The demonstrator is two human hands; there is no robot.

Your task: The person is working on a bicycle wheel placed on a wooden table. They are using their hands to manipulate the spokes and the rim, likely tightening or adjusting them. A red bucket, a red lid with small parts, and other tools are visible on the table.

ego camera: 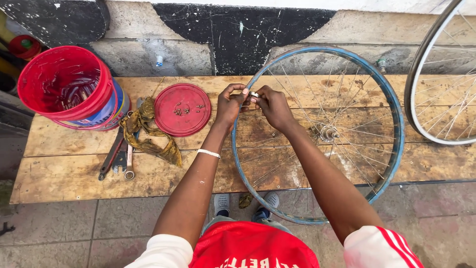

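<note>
Bench (69, 168) of worn wooden planks runs across the view against a painted wall, serving as the work surface. Blue wheel rim (394, 114), spoked, lies flat on it with the near edge overhanging toward the person, which puts the far arc within reach of both hands; hub (328, 133) sits at centre. A second, silver wheel (421, 99) rests at the right edge, well apart from the hands.

Red bucket (62, 87) stands at the left end. Just beside it a red lid (182, 110) lies upturned, a few small bits of hardware loose in it, apparently used as a parts dish. Yellowish rag (148, 134) is bunched between bucket and lid; spanners (121, 161) lie under and below it, on the planks.

Left hand (229, 105) and right hand (272, 106) meet over the far-left arc of the blue rim. Fingers of both are closed in a pinch around a small metal ring (254, 94), held between the fingertips just above the rim, raised toward the eye as if for close handling. Exact kind of the part: too small to tell. White band on the left wrist
</note>
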